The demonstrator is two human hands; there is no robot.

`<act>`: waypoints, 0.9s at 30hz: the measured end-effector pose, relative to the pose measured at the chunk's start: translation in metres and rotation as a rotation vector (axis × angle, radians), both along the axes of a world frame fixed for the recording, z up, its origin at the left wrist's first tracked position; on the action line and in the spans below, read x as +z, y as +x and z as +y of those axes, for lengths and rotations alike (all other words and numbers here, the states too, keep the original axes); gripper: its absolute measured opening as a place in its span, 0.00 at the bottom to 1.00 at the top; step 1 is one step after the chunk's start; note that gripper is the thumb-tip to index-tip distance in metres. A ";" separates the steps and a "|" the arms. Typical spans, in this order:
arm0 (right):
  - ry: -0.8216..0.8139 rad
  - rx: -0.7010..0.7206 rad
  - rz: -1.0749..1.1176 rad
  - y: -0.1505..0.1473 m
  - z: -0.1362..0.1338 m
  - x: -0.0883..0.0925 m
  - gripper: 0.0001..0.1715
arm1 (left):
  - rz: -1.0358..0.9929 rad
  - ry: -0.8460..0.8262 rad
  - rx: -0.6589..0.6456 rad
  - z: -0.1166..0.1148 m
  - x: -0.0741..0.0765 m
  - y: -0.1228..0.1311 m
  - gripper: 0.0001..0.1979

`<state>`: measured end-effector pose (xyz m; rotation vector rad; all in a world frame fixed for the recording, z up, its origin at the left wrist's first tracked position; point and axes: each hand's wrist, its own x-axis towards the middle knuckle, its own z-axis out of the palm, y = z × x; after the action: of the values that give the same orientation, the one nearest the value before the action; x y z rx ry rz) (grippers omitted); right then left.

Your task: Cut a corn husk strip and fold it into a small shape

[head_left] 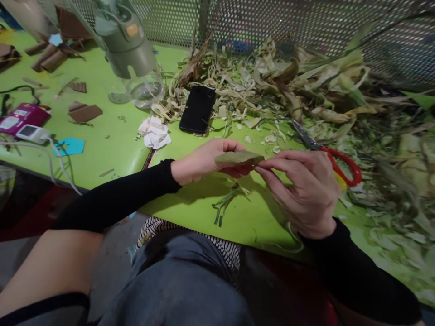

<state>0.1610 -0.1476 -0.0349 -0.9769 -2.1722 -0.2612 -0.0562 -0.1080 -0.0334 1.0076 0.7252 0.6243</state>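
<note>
A folded piece of pale green corn husk (pixel 238 157) is held between my two hands above the table's front part. My left hand (pixel 207 162) grips its left end, the fingers closed around it. At the husk's right tip, my right hand (pixel 302 190) pinches with thumb and forefinger. Below them on the table lies a small bundle of green stems (pixel 226 201). Scissors with red handles (pixel 345 165) lie just beyond my right hand, which partly hides them. A thin pale strand (pixel 295 244) curls near the front edge under my right wrist.
Loose corn husks and shavings (pixel 258 86) heap along the back and right, against a perforated metal screen (pixel 272 27). A black phone (pixel 197 109), crumpled tissue (pixel 154 132) and clear bottle (pixel 142 86) stand or lie left of centre. A purple device (pixel 25 118) with white cable sits far left.
</note>
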 end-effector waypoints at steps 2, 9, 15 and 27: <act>-0.005 0.041 -0.005 0.001 0.001 -0.001 0.11 | -0.011 -0.044 -0.017 -0.002 0.002 -0.002 0.19; -0.057 0.025 0.000 -0.001 0.001 -0.002 0.07 | -0.052 -0.016 -0.027 -0.004 0.003 -0.001 0.14; -0.117 0.033 0.044 -0.002 0.000 0.000 0.07 | 0.014 0.012 0.021 -0.003 0.002 0.003 0.12; -0.009 0.259 -0.090 0.015 0.008 0.007 0.17 | -0.141 -0.318 -0.068 -0.002 0.000 0.001 0.05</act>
<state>0.1764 -0.1393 -0.0281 -0.6896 -2.3547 -0.1745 -0.0549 -0.1096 -0.0329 0.6851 0.6391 0.4962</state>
